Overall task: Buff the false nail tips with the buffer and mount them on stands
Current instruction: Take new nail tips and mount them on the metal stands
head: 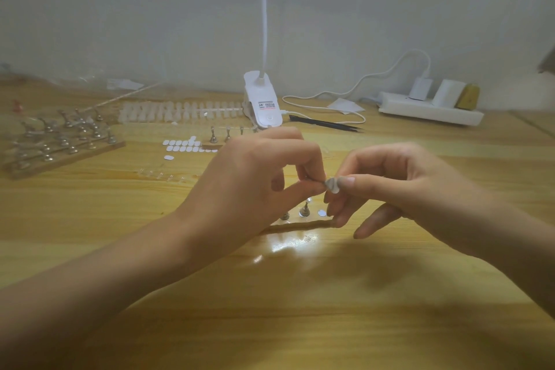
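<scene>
Pinched between thumb and forefinger of the right hand (399,189) was 1 pale false nail tip (334,185), held in the air above the wooden table (270,309), between the 2 hands. The remaining fingers of that hand were spread loosely downward.

Left hand (258,180): thumb and forefinger were pressed together on a small grey metal piece (322,183), mostly hidden, which was seen touching the nail tip's edge.

Directly below, 1 upright metal stand (304,210) was set on a narrow wooden base (300,224), with a bare round metal disc (322,213) just beside it on the same base.

Far left: a wooden rack (60,159) was filled with many metal stands, blurred in detail.

Behind the hands, a group of white oval pads (183,145), a second small base with stands (213,138) and a long strip of unmounted nail tips (180,112) were laid out.

A white clip lamp (263,105) was placed at centre rear, with black tweezers (327,124) near it to the right. A white power strip (429,112) was found by the wall.
</scene>
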A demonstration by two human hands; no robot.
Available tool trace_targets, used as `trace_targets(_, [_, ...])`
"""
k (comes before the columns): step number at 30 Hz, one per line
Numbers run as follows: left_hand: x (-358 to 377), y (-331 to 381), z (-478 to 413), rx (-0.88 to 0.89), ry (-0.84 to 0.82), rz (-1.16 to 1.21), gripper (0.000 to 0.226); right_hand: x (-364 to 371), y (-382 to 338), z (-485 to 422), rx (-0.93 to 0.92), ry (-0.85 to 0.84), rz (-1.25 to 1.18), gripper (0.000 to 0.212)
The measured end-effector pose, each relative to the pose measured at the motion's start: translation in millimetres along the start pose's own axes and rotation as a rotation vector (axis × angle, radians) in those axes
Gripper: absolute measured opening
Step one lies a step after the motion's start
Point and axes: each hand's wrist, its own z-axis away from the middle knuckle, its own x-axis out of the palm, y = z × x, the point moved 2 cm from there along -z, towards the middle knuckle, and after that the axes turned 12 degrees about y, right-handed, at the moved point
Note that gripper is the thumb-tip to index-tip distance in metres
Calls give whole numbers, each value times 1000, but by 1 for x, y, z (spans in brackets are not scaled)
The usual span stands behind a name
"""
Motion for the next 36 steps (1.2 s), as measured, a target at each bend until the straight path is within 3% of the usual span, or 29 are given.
trace_targets(14, [6,-1,2,-319,1,604,8,3,-7,7,-89,-30,-129,15])
trace_targets(23, [6,4,2,-377,-36,674,10,2,-14,8,-168,-29,-27,17])
trace_targets(36, [5,9,2,-295,12,628,9,0,-15,8,-203,-65,68,23])
